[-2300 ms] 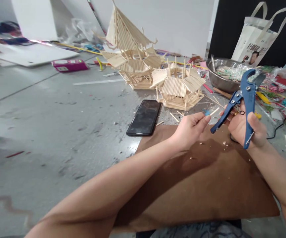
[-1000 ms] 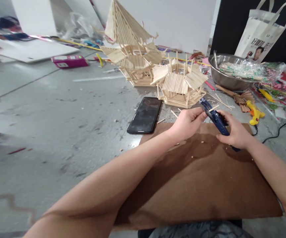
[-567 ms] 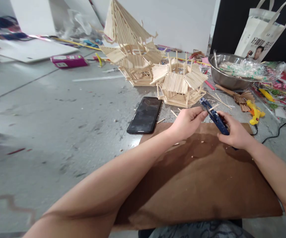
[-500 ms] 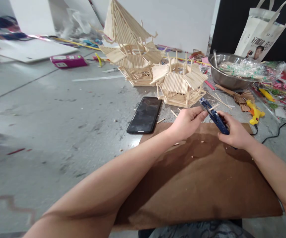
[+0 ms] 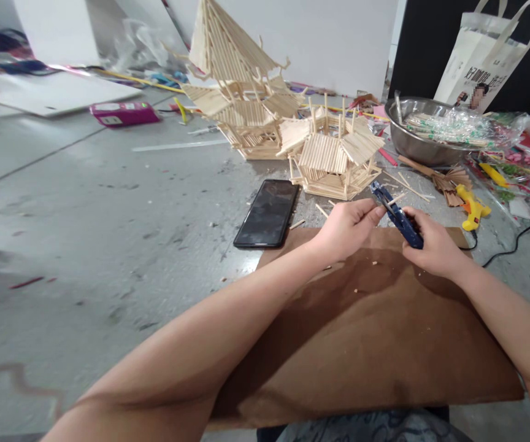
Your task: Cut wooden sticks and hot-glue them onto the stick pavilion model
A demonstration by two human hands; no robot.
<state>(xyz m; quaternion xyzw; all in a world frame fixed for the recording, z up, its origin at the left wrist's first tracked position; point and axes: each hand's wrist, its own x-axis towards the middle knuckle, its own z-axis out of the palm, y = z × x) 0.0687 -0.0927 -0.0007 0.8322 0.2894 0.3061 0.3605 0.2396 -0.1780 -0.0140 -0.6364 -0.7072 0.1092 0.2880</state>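
Note:
My right hand [image 5: 435, 245] is wrapped around a blue-handled cutter [image 5: 403, 224], its head pointing up and to the left. A thin wooden stick [image 5: 397, 199] crosses the tool near its jaws. My left hand [image 5: 350, 226] pinches the stick's other end with thumb and fingers, close beside the cutter head; its fingertips partly cover the stick. Just beyond both hands stands a small pavilion model [image 5: 332, 153] built of wooden sticks, with short posts rising from its top. A brown board [image 5: 384, 337] lies under my forearms, with a few small stick offcuts on it.
Behind the small model rises a taller stick pagoda [image 5: 241, 80]. A black phone [image 5: 267, 215] lies left of my hands. To the right are a yellow glue gun [image 5: 475, 209] with a cord, a metal bowl [image 5: 421, 144] of wrapped sticks, and scattered craft scraps. A purple box [image 5: 124, 115] sits farther left.
Both hands stay almost in place. The cutter's handle end that showed below my right hand is now out of sight. The view has shifted very slightly.

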